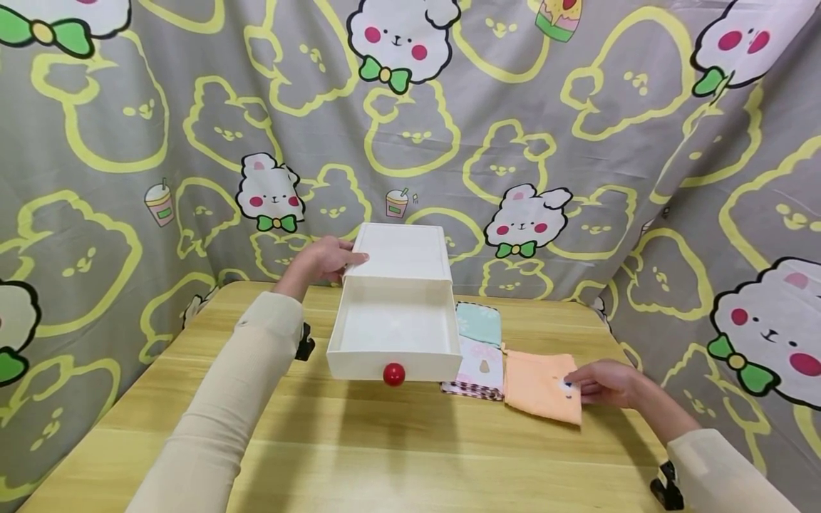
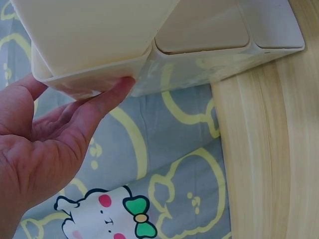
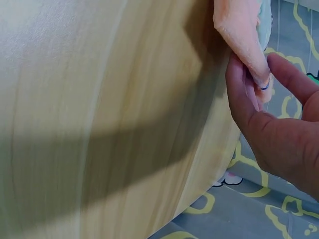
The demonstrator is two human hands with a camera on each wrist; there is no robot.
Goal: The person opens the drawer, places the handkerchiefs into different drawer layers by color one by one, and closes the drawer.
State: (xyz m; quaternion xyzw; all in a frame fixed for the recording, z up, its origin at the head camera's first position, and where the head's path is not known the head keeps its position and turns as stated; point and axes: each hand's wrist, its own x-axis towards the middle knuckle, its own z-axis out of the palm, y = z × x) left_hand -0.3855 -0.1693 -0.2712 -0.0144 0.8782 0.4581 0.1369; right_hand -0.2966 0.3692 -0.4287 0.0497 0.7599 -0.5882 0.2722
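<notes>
Near the back of the table stands a white drawer box (image 1: 400,249), its front drawer (image 1: 394,367) with a round red knob (image 1: 394,375) pulled out and nothing seen inside. My left hand (image 1: 327,258) grips the box at its upper left edge, thumb on top; in the left wrist view the fingers lie against its white wall. To the right, an orange towel (image 1: 539,385) with a small animal face is pinched at its right edge by my right hand (image 1: 606,383). The right wrist view has the thumb on one side of the towel (image 3: 244,35) and fingers on the other.
Between the drawer and the orange towel lie a mint-green folded cloth (image 1: 479,324) and a pink-and-white cloth (image 1: 481,363) with a checked edge. Black clamps sit at the left (image 1: 305,343) and right (image 1: 667,486) table edges. A patterned grey curtain (image 1: 410,192) hangs around the wooden table (image 1: 385,456).
</notes>
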